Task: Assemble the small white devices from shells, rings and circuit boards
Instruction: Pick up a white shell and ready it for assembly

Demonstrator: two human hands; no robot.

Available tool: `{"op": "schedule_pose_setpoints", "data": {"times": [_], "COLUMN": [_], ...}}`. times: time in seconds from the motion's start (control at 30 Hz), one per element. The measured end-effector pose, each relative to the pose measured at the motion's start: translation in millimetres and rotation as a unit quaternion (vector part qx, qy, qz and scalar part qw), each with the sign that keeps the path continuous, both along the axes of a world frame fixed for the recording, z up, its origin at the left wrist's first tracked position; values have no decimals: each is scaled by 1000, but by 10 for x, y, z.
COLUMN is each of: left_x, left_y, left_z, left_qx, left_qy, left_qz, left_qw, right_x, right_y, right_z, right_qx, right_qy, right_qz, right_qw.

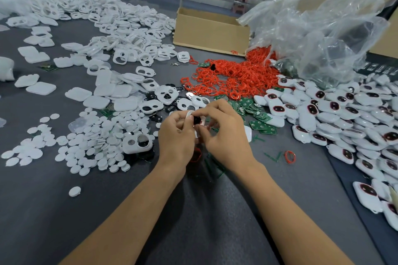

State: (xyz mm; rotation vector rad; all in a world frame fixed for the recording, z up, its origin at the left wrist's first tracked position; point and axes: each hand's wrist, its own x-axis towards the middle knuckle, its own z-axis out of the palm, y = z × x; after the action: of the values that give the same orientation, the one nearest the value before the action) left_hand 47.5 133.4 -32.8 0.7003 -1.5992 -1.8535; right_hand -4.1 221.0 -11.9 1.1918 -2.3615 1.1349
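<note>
Above the grey counter [64,211], the left hand [175,137] and right hand [224,133] meet, fingers curled tight, together pinching a small white shell [190,114] with a dark part between the fingertips.

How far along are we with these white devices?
Done: a big pile of closed devices lies at the right. In hand: the left hand and right hand both pinch one shell, working a dark part at it. Left: plenty, with heaps of empty shells, red rings, boards and round caps loose on the table.
</note>
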Motion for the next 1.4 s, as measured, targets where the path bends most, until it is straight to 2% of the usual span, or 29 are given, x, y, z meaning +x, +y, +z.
{"op": "schedule_pose_setpoints", "data": {"times": [0.17, 0.3, 0.47, 0.7, 0.87, 0.97, 1.07, 1.2, 1.33, 1.4], "left_x": [23, 10, 12, 25, 26, 8, 7, 34, 51, 46], "left_y": [-1, 14, 26, 33, 9, 1, -6, 26, 3, -18], "left_z": [16, 2, 10, 3, 5, 33, 50, 45, 37, 31], "left_qx": [7, 3, 67, 65, 86, 128, 149, 90, 55, 68], "left_qy": [4, 4, 30, 43, 49, 65, 87, 85, 121, 134], "left_qz": [11, -22, -86, -86, -81, -80, -93, -92, -60, -46], "left_qw": [1000, 1000, 994, 993, 992, 986, 981, 988, 989, 988], "right_x": [24, -12, -52, -53, -51, -28, -21, -80, -127, -130], "right_y": [-14, 0, 39, 38, 9, 12, 26, 57, 52, 43], "right_z": [-18, -17, -5, -31, -47, -18, 37, 64, 74, 80], "right_qx": [3, 0, -21, 10, -13, -36, -90, -188, -254, -276], "right_qy": [13, 4, 1, 70, 55, -16, -173, -331, -451, -492], "right_qz": [-9, -37, -46, -39, -21, -13, 1, -20, 28, 59], "right_qw": [1000, 999, 999, 997, 998, 999, 981, 925, 855, 824]}}
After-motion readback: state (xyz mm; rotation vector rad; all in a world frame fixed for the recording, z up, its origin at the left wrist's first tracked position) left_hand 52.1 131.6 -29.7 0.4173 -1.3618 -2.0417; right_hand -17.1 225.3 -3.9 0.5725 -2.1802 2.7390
